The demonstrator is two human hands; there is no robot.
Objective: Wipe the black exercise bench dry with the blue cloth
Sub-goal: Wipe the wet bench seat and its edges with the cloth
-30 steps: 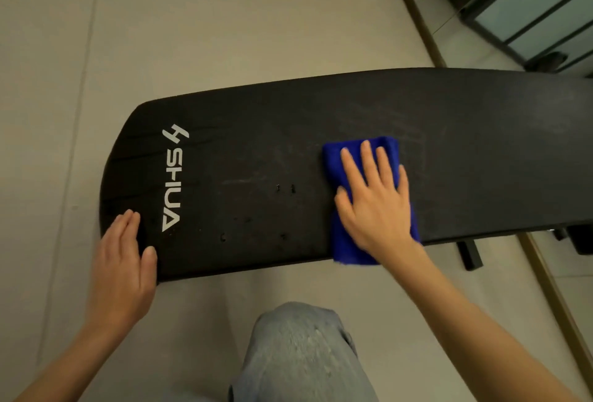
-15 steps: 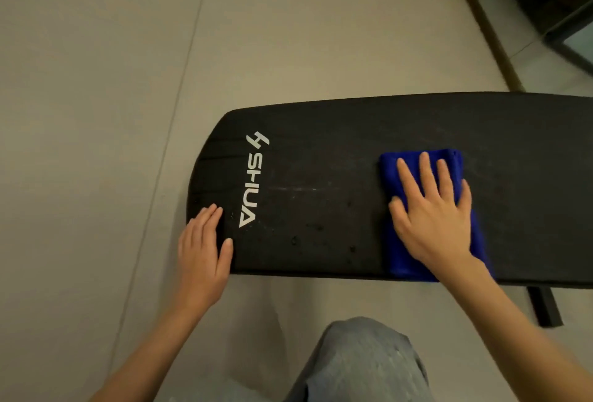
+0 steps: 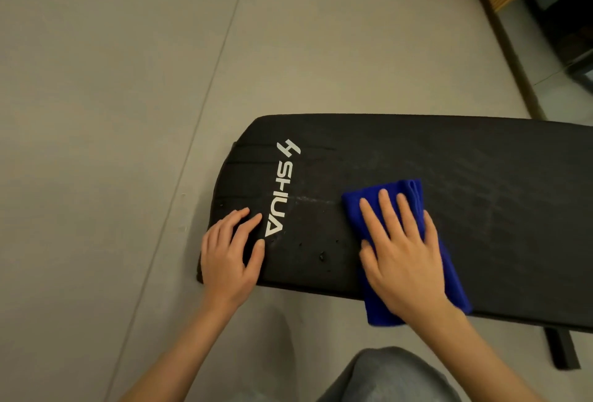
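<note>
My right hand (image 3: 406, 254), fingers flat, presses the folded blue cloth (image 3: 354, 202) onto the black surface (image 3: 481, 177) near its front edge while my left hand (image 3: 229, 257), open and empty, braces the end by the logo (image 3: 279, 189); droplets (image 3: 322, 255) lie between them.

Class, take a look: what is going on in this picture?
A person is drying the black exercise bench. The right hand presses the folded blue cloth flat on its top, while the left hand rests near the end beside the white logo. A few water droplets sit between the hands.
</note>
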